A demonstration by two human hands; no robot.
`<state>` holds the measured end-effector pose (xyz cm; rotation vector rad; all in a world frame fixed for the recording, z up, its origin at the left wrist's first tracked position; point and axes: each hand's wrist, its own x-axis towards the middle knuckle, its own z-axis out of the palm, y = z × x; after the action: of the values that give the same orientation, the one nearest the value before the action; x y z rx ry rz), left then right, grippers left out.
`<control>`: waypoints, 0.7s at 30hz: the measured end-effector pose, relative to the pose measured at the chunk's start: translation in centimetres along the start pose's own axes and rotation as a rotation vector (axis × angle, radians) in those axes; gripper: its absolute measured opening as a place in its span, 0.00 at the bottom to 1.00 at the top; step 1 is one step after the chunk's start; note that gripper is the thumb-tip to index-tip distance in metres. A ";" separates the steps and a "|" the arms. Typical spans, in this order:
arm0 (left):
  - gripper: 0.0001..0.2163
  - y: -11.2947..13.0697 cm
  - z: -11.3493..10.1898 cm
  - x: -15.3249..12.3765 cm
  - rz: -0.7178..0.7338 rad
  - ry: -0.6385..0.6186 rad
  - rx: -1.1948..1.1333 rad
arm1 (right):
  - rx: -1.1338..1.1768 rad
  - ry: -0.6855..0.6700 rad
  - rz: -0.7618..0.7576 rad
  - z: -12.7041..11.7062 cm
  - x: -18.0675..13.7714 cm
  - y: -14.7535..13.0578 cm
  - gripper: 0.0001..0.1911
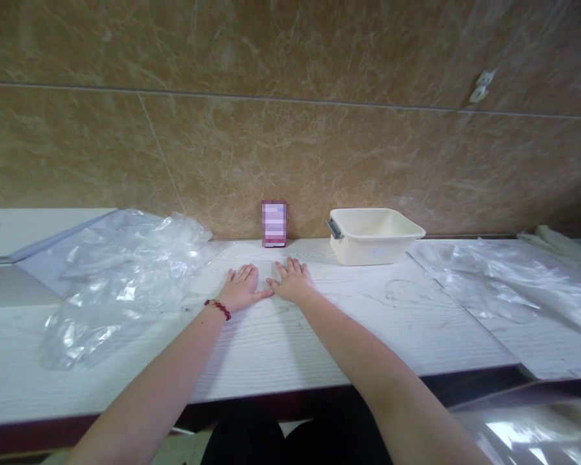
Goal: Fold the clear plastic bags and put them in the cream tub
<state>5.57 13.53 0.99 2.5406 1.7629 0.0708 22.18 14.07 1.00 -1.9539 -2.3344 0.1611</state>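
Note:
My left hand (241,289) lies flat on the white wood-grain table (271,349), fingers spread, with a red bead bracelet (219,309) round its wrist. Beside it my right hand (291,282) rests palm down, also spread, and the two thumbs come close together or touch. Neither hand holds anything. Just beyond the fingertips a phone (274,224) with a blurred screen leans upright against the wall. To the right of my right hand stands a cream plastic tub (372,248) with a grey handle clip (334,228) on its left side.
Crumpled clear plastic bags (126,278) lie at the left, against a white box (33,239). More clear plastic (503,278) spreads over the right side, past a seam in the tabletop. A brown marbled wall (290,148) closes off the back. Further plastic (537,433) shows below the table edge at lower right.

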 end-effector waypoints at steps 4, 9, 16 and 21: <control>0.29 0.2 -0.3 0.2 0.020 0.102 -0.034 | -0.008 -0.004 -0.011 -0.1 -0.1 0.1 0.36; 0.23 2.7 -0.8 1.9 0.194 0.095 -0.059 | -0.026 0.000 -0.017 -0.2 -0.2 0.1 0.32; 0.26 3.5 0.0 3.4 0.010 0.000 -0.084 | -0.009 0.022 -0.018 -0.2 -0.3 0.2 0.32; 0.27 2.4 0.1 2.9 -0.013 0.030 -0.065 | 0.008 0.022 -0.023 0.0 -0.1 0.3 0.34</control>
<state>8.84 15.42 1.13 2.4963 1.7567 0.1637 22.50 14.07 0.99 -1.9144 -2.3379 0.1462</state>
